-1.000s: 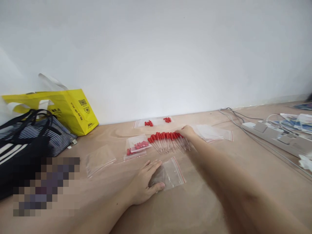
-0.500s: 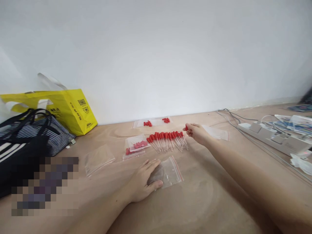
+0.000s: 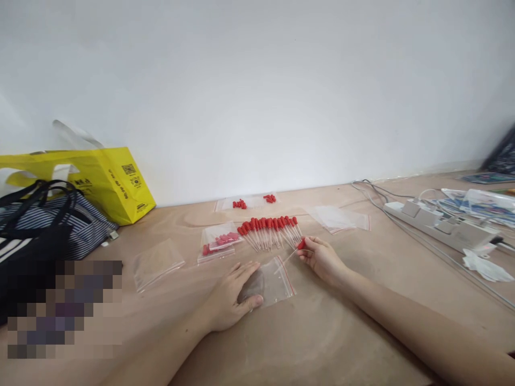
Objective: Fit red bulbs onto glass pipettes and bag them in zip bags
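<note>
My left hand (image 3: pixel 235 297) lies flat with spread fingers on a clear zip bag (image 3: pixel 274 283) that has a red line along its right edge. My right hand (image 3: pixel 319 259) pinches the red end of a red-tipped stick (image 3: pixel 301 244), whose thin pale shaft points left toward the bag's upper corner. Behind the hands, several red-tipped sticks (image 3: pixel 269 225) lie fanned side by side, red ends toward the wall. Left of them are small bags holding pinkish-red pieces (image 3: pixel 225 239).
An unused-looking clear bag (image 3: pixel 157 264) lies at left, more bags (image 3: pixel 340 218) at back right. Red pieces (image 3: pixel 240 204) rest on a bag near the wall. A yellow bag (image 3: pixel 129 187) and striped bag (image 3: pixel 90 222) stand left; a power strip (image 3: pixel 442 228) with cables lies right.
My right hand has moved from the right end of the stick row toward me, carrying a red-tipped stick near the zip bag. My left hand stays on that bag. The view has shifted slightly.
</note>
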Action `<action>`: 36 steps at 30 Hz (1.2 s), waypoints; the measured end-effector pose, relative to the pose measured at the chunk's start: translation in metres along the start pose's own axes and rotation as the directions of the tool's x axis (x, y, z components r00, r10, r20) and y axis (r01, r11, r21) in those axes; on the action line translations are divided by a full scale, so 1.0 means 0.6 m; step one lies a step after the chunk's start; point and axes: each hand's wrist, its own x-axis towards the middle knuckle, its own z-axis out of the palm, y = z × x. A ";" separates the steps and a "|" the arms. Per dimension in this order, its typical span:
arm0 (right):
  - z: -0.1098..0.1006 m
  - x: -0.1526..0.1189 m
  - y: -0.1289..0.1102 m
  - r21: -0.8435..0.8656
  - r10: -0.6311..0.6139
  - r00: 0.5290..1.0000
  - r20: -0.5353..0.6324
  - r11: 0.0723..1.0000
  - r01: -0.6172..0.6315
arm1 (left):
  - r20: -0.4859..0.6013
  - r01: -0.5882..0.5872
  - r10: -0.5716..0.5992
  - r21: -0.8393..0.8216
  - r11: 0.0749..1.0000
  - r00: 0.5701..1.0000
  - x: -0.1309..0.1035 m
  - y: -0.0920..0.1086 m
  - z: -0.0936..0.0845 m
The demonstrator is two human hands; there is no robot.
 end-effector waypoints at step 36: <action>0.009 0.021 -0.012 -0.776 0.039 0.881 0.471 0.494 0.393 | 0.064 -0.007 0.011 -0.063 0.998 0.998 -0.036 -0.019 -0.017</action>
